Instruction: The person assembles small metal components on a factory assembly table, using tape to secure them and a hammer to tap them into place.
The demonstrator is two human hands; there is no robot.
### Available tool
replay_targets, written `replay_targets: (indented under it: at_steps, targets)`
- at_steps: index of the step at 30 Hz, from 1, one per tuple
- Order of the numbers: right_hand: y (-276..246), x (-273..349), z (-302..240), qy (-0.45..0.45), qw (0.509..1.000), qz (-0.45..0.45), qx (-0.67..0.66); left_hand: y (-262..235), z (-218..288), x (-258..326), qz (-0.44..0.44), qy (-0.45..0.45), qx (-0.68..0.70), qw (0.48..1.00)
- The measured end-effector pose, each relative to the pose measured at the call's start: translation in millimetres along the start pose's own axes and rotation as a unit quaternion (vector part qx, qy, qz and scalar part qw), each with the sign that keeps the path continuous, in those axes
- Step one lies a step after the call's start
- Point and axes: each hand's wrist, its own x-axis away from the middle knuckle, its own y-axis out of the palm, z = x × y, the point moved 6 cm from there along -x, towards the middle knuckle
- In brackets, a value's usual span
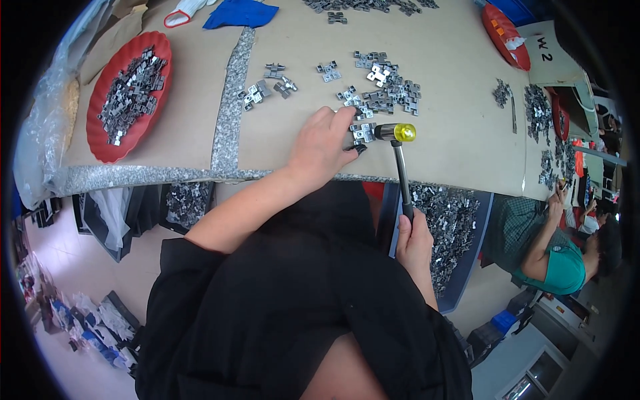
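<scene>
Near the table's front edge, my left hand [321, 143] grips a small silver stamped metal piece [362, 133] between its thumb and fingers. Dark bits show at those fingertips, too small to make out. My right hand [415, 241] is wrapped round the handle of a mallet [403, 175] with a clear yellow face on one side of its head. The mallet head lies over the right edge of the metal piece; whether they touch I cannot tell. Just beyond sits a loose pile of similar metal pieces [393, 92], and several more [255, 95] lie farther left.
A red scalloped tray [97, 133] of metal parts stands on the left. More parts lie along the far edge. Below the table, a blue-grey bin [475, 260] holds many pieces. A co-worker [563, 267] in green sits at the right, near another red tray [497, 33].
</scene>
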Motion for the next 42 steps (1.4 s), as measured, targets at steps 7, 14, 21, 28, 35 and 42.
replay_targets:
  at_steps: [7, 14, 21, 28, 35, 42]
  targets:
    - [1, -5, -8, 0.022, 0.992, -0.037, 0.116, 0, 3, 0, -0.002, 0.018, 0.01, 1.0]
    - [0, -6, -9, 0.029, 0.991, -0.048, 0.119, -1, 3, 0, -0.012, 0.023, 0.012, 1.0]
    - [2, -6, -16, 0.017, 0.99, -0.045, 0.129, -1, 3, 2, -0.01, 0.029, 0.035, 0.999]
    - [-8, -6, -9, -0.019, 0.997, 0.051, 0.049, 0, 5, 1, -0.01, 0.042, 0.017, 0.999]
    - [-32, -40, 25, 0.052, 0.965, 0.183, 0.18, -1, 4, 3, 0.002, 0.042, 0.02, 0.999]
    - [-29, -68, 32, 0.01, 0.908, 0.203, 0.365, -3, 5, 1, -0.003, 0.06, 0.028, 0.998]
